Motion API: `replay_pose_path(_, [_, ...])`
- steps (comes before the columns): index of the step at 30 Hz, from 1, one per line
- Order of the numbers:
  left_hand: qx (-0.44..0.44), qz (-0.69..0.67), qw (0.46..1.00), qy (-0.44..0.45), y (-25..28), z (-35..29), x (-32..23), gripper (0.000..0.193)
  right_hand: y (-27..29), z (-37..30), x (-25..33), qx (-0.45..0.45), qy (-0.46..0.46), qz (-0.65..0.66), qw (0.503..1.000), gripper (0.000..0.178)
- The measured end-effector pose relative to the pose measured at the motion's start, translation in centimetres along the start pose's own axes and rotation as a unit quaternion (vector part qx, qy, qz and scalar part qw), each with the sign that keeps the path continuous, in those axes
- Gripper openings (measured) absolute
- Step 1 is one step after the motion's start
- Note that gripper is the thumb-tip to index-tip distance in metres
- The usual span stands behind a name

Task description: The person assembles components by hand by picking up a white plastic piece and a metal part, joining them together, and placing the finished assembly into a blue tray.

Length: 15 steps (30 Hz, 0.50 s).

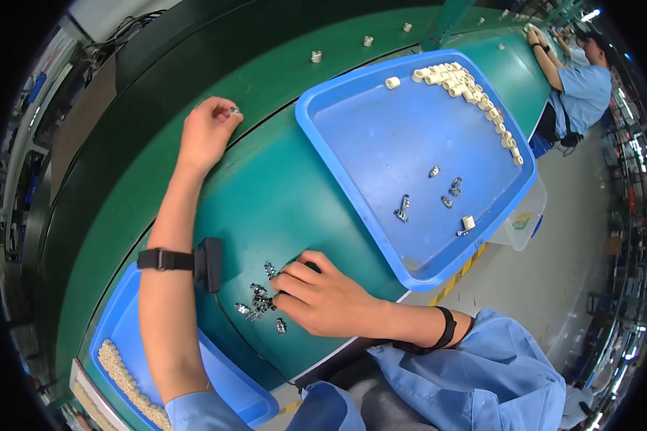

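Head: left hand [208,136] pinches small metallic part [234,110], far left; right hand [320,298] at near metal-fitting pile [260,300], can't tell its grip. Likely placing step; next needs clean left release.

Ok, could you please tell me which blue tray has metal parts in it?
The larger tray on the right; the smaller tray, partly behind the left forearm, shows only pale pieces.

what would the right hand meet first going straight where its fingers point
The right hand would likely meet the cluster of small silvery metal parts first; it may already touch them, as depth is unclear.
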State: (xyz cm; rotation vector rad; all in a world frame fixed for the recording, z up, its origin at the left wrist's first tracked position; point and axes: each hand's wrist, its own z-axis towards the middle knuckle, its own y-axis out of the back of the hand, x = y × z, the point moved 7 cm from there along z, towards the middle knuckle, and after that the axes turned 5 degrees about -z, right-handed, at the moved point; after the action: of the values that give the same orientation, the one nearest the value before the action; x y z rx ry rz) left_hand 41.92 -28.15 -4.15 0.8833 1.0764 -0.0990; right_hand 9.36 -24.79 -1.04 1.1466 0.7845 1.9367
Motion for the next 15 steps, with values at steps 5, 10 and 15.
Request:
replay_pose_path(5, [-0.058, 0.118, 0.988, -0.081, 2.3, -1.9, -1.2, 0.054, 0.1, 0.4, 1.4, -0.013, 0.039, 0.000, 0.999, 0.017])
replay_pose_path(10, [-0.173, 0.092, 0.974, -0.112, 10.6, -11.4, -8.9, 0.062, 0.6, 0.2, 1.2, 0.000, 0.057, 0.013, 0.998, 0.019])
replay_pose_path(15, [-0.145, 0.156, 0.977, 0.033, 22.9, -29.9, -9.4, 0.022, 0.6, 0.5, 1.7, -0.012, 0.047, -0.002, 0.999, 0.014])
